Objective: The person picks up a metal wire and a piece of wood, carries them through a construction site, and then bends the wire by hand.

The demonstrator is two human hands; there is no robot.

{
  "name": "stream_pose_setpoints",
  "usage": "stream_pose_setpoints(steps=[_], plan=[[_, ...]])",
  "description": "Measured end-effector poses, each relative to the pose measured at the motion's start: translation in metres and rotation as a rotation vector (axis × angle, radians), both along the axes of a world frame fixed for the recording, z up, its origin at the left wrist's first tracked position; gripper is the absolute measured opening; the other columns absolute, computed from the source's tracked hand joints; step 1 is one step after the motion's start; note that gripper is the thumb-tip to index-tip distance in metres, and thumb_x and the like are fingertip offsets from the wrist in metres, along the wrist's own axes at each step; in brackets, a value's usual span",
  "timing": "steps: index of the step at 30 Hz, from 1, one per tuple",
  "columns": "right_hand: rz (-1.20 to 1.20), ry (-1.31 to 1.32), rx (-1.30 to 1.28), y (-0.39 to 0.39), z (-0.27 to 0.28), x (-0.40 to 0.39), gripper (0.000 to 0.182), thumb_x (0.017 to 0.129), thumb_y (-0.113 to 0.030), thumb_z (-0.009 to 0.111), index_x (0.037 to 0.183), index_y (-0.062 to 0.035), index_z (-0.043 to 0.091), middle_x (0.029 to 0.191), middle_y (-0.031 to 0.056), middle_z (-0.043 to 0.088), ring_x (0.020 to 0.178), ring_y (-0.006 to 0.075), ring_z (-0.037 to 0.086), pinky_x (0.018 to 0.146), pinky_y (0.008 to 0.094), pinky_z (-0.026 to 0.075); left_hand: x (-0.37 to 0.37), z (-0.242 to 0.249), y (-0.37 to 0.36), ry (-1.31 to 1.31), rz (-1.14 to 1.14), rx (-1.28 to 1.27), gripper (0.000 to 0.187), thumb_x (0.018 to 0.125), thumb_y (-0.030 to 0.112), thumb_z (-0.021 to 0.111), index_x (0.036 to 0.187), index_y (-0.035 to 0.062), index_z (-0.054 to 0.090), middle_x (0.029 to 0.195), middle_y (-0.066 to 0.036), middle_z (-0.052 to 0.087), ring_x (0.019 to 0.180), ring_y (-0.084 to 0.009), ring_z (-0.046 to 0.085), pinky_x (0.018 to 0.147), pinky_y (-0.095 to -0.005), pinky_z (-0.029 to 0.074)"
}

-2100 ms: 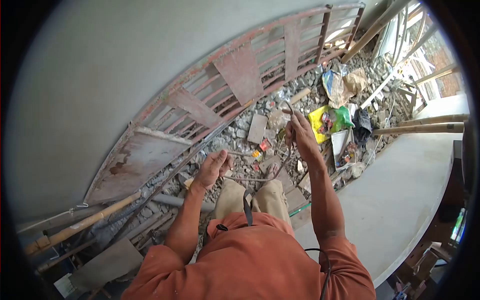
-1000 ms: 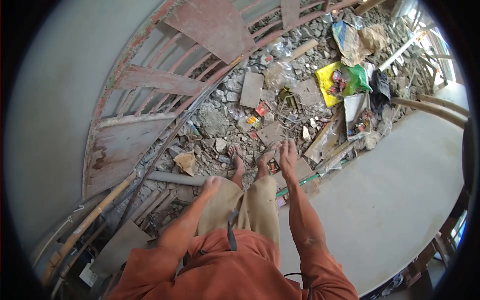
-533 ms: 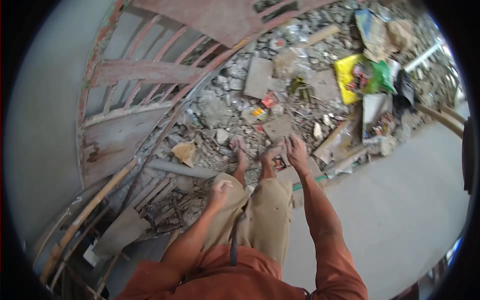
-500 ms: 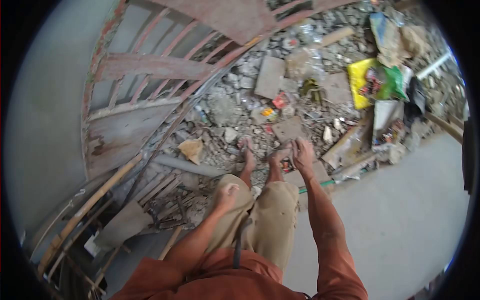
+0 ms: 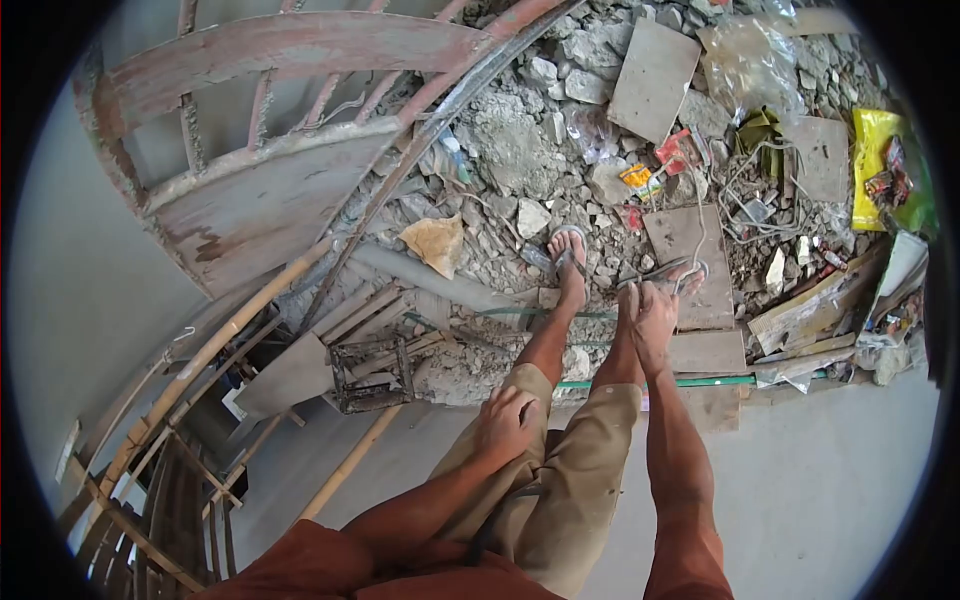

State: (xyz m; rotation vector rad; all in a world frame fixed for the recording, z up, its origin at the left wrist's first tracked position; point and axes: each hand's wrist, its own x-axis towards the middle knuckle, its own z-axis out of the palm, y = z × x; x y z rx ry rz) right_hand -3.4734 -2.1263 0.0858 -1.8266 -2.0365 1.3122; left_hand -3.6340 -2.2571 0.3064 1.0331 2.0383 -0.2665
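Site: a smooth concrete floor (image 5: 830, 480) occupies the lower right. It ends at a wide bed of broken rubble (image 5: 510, 150). A rusted metal gate (image 5: 250, 200) leans against the grey wall (image 5: 70, 300) on the left, and bamboo poles (image 5: 220, 345) are propped below it. A grey pipe (image 5: 420, 278) lies across the rubble beside a rusty wire frame (image 5: 370, 372). Flat slabs are scattered about, one at the top (image 5: 655, 65). A yellow bag (image 5: 875, 150) sits at the right edge, with a tangle of loose wire (image 5: 755, 200) just beside it.

Person: standing at the edge of the rubble in sandals, bent forward. The right foot is on a flat board (image 5: 690, 235).

Left hand (image 5: 505, 425): rests on the left thigh with fingers loosely spread. It holds nothing.

Right hand (image 5: 655, 318): hangs low on a straight arm, fingers pointing down, just in front of the right ankle. A thin bent wire (image 5: 668, 267) curves over the board at that foot, directly beyond the fingertips. Whether the fingers pinch this wire or only hang near it cannot be determined from this view.

Assessment: the bent wire lies at ground level by the foot and shows no sign of being raised. The reach appears made, but a grasp is unconfirmed. The lift is judged outstanding, and the loose wire tangle to the right is untouched.
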Motion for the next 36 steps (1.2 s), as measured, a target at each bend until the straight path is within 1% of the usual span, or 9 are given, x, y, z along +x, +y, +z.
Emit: stream_pose_setpoints(steps=[2, 5, 7, 13, 22, 28, 32, 33, 36], plan=[[-0.05, 0.058, 0.115, 0.029, 0.027, 0.007, 0.019, 0.089, -0.015, 0.059, 0.076, -0.0034, 0.056, 0.066, 0.0137, 0.054, 0.062, 0.027, 0.053, 0.064, 0.0389, 0.04, -0.002, -0.002, -0.001, -0.006, 0.014, -0.009, 0.017, 0.088, 0.025, 0.055, 0.088, 0.0095, 0.061, 0.09, -0.012, 0.056, 0.095, -0.0334, 0.05, 0.083, -0.0448, 0.041], [-0.445, 0.285, -0.197, 0.057, 0.048, 0.027, 0.022, 0.093, -0.021, 0.055, 0.084, -0.0012, 0.06, 0.056, 0.0098, 0.046, 0.051, 0.0176, 0.044, 0.053, 0.0334, 0.037, -0.004, 0.0, -0.003, -0.005, 0.024, -0.01, 0.014, 0.086, 0.023, 0.057, 0.088, 0.0093, 0.062, 0.089, -0.012, 0.057, 0.092, -0.0337, 0.051, 0.081, -0.0436, 0.041], [-0.615, 0.348, -0.173, 0.082, 0.019, 0.049, 0.034, 0.096, -0.03, 0.052, 0.073, -0.0058, 0.051, 0.06, -0.0039, 0.032, 0.049, 0.0057, 0.03, 0.044, 0.0248, 0.025, -0.007, -0.004, -0.002, 0.005, -0.015, 0.027, 0.011, 0.085, 0.018, 0.058, 0.087, 0.0086, 0.064, 0.086, -0.011, 0.059, 0.089, -0.0346, 0.052, 0.078, -0.0425, 0.043], [-0.717, 0.658, -0.765, 0.141, -0.097, 0.104, 0.03, 0.096, -0.037, 0.052, 0.078, -0.0139, 0.05, 0.059, -0.0091, 0.031, 0.045, 0.0034, 0.026, 0.041, 0.0231, 0.02, -0.02, -0.006, -0.013, -0.067, -0.008, 0.0, 0.014, 0.088, 0.021, 0.056, 0.09, 0.0084, 0.063, 0.087, -0.011, 0.058, 0.09, -0.0338, 0.052, 0.079, -0.0437, 0.041], [-0.109, 0.443, -0.402, 0.164, -0.174, 0.1, 0.036, 0.094, -0.037, 0.054, 0.095, -0.0022, 0.062, 0.074, -0.0002, 0.055, 0.072, 0.0122, 0.049, 0.066, 0.0307, 0.042, -0.011, 0.033, 0.069, -0.14, 0.137, 0.095, 0.015, 0.09, 0.008, 0.053, 0.098, 0.0034, 0.065, 0.084, -0.011, 0.059, 0.08, -0.0248, 0.053, 0.075, -0.0333, 0.043], [-0.144, 0.22, -0.227, 0.163, -0.175, 0.08, 0.038, 0.093, -0.039, 0.056, 0.091, -0.001, 0.06, 0.073, 0.0109, 0.056, 0.071, 0.0206, 0.053, 0.071, 0.0341, 0.043, 0.017, 0.069, 0.112, -0.267, 0.409, 0.229, 0.019, 0.094, 0.007, 0.048, 0.102, -0.0008, 0.063, 0.085, -0.008, 0.062, 0.074, -0.0135, 0.056, 0.068, -0.0261, 0.044], [-0.178, 0.268, -0.134, 0.157, -0.176, 0.082, 0.04, 0.093, -0.04, 0.055, 0.09, -0.0003, 0.059, 0.075, 0.0167, 0.058, 0.072, 0.0281, 0.056, 0.069, 0.0375, 0.044, 0.034, 0.041, 0.114, -0.328, 0.266, 0.147, 0.018, 0.093, 0.007, 0.051, 0.103, 0.0004, 0.063, 0.082, -0.011, 0.063, 0.075, -0.0199, 0.06, 0.069, -0.0294, 0.045], [-0.212, 0.261, -0.162, 0.158, -0.176, 0.082, 0.039, 0.089, -0.041, 0.058, 0.088, -0.0021, 0.062, 0.082, 0.0219, 0.062, 0.081, 0.0388, 0.059, 0.073, 0.0446, 0.045, 0.035, 0.034, 0.119, -0.337, 0.257, 0.149, 0.018, 0.093, 0.007, 0.051, 0.103, 0.0004, 0.063, 0.082, -0.011, 0.063, 0.075, -0.0199, 0.06, 0.069, -0.0294, 0.045], [-0.186, 0.231, -0.156, 0.156, -0.18, 0.084, 0.039, 0.089, -0.04, 0.058, 0.09, -0.0017, 0.062, 0.084, 0.023, 0.062, 0.083, 0.0393, 0.06, 0.074, 0.0452, 0.044, 0.035, 0.029, 0.126, -0.356, 0.267, 0.117, 0.017, 0.093, 0.008, 0.052, 0.103, 0.0009, 0.064, 0.081, -0.012, 0.063, 0.074, -0.022, 0.06, 0.07, -0.0312, 0.046]])
